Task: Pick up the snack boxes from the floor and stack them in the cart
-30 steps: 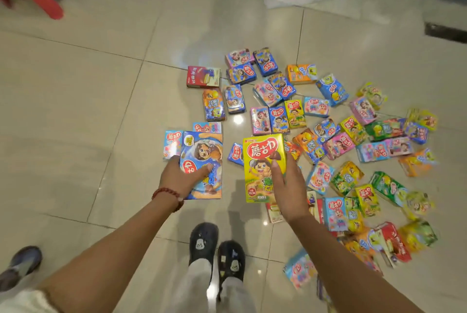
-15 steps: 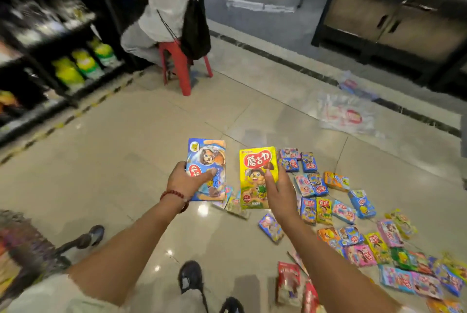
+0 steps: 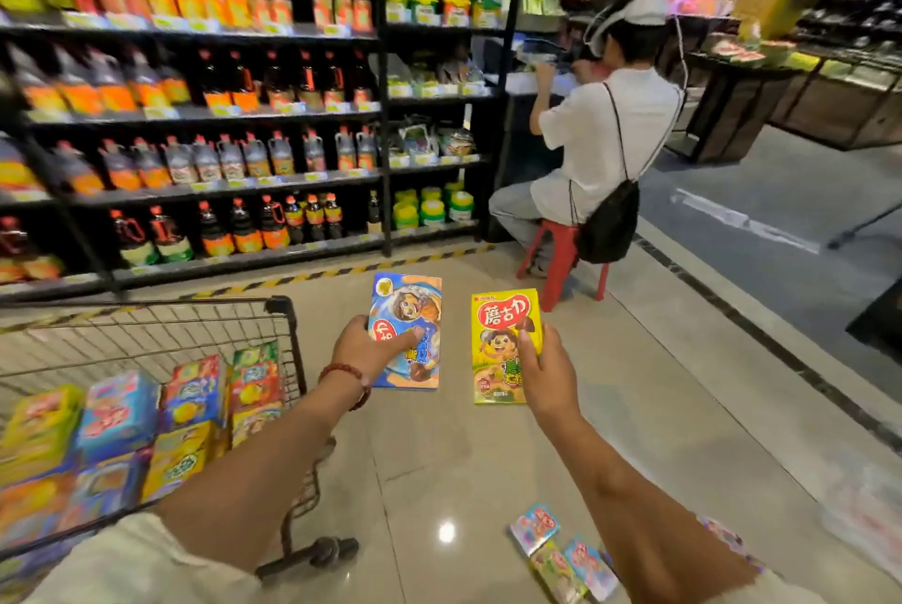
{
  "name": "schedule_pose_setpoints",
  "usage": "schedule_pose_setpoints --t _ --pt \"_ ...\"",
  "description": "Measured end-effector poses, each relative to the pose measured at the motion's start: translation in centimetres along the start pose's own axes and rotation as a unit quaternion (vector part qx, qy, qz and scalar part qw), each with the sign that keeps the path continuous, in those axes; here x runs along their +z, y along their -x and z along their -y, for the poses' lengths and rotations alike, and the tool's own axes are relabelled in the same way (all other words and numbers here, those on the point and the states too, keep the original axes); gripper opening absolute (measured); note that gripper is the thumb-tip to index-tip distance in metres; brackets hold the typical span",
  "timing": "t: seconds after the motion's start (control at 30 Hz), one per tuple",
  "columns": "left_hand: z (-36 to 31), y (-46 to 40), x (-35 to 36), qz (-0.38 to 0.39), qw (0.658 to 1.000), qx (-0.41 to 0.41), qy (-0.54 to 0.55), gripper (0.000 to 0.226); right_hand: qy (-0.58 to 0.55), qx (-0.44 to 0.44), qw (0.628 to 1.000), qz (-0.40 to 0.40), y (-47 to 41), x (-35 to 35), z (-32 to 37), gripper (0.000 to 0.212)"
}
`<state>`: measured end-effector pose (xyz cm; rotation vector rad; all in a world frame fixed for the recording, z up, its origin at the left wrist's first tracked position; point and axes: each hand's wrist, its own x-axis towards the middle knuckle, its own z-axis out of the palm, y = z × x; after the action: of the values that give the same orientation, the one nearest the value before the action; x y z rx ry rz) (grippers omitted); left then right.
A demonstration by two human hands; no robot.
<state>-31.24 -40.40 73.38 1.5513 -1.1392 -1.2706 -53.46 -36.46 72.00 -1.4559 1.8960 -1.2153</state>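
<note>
1. Head view, hands: left hand (image 3: 373, 349), a red bead bracelet (image 3: 347, 379) on its wrist, grips a flat blue cardboard snack box with a cartoon face (image 3: 407, 335). Thumb lies across the front, other fingers behind. Box held up in the air, printed face toward the wearer, roughly upright.
2. Right hand (image 3: 542, 371) grips a flat yellow cardboard snack box with red lettering (image 3: 502, 340) by its right edge, thumb on the front. It also hangs in the air, upright, just beside the blue one; the two are apart, a strip of floor showing between them.
3. Black wire shopping cart (image 3: 285, 335) stands to the left of the left forearm. Inside: small colourful snack boxes (image 3: 195, 408), yellow, blue, green and red, standing packed in rows against each other. Both held boxes are outside the cart, to the right of its rim.
4. Glossy beige tiled floor (image 3: 439, 457) below. A few small pastel snack boxes (image 3: 556, 550) lie loose on it near the right forearm, lower edge of view.
5. Background: tall black store shelving (image 3: 195, 115) of bottles, blurred. A person in a white shirt (image 3: 605, 140) sits on a red plastic stool (image 3: 561, 257), back turned, a black drawstring bag (image 3: 610, 223) hanging behind.
</note>
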Motion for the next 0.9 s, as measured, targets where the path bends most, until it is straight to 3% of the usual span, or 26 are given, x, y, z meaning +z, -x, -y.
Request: schedule_pose_setpoints --t 0.3,0.37,0.43,0.47,0.57,0.67,0.77,0.9 --pt "1.9 -2.1 -17.3 -0.127 0.991 0.001 0.030 0.028 -0.001 -0.125 0.986 0.106 -0.9 16.5 10.8 0.025" --pt "2.7 -2.8 -21.5 -0.134 0.991 -0.003 0.029 0.039 -0.002 -0.132 0.984 0.121 -0.8 20.7 12.8 0.025" --pt "3.6 -3.9 -26.1 -0.154 0.988 -0.009 0.022 0.068 -0.006 -0.129 0.982 0.136 -0.7 25.1 14.7 0.026" --pt "4.3 -4.7 -28.5 -0.163 0.986 -0.014 0.020 0.070 -0.007 -0.126 0.982 0.143 -0.6 27.3 15.6 0.029" --pt "6.0 -6.5 -35.3 -0.180 0.983 -0.036 0.032 0.050 -0.003 -0.126 0.978 0.166 0.1 33.9 18.6 0.037" --pt "8.9 -8.6 -42.2 -0.182 0.980 -0.074 0.029 0.067 -0.009 -0.134 0.973 0.188 1.2 40.0 21.6 0.033" --pt "11.6 -9.9 -47.8 -0.183 0.978 -0.097 0.034 0.058 -0.011 -0.115 0.973 0.202 2.7 45.4 24.0 0.033" --pt "13.5 -11.2 -52.5 -0.199 0.970 -0.133 0.031 0.027 -0.012 -0.086 0.968 0.236 4.7 50.7 25.5 0.052"
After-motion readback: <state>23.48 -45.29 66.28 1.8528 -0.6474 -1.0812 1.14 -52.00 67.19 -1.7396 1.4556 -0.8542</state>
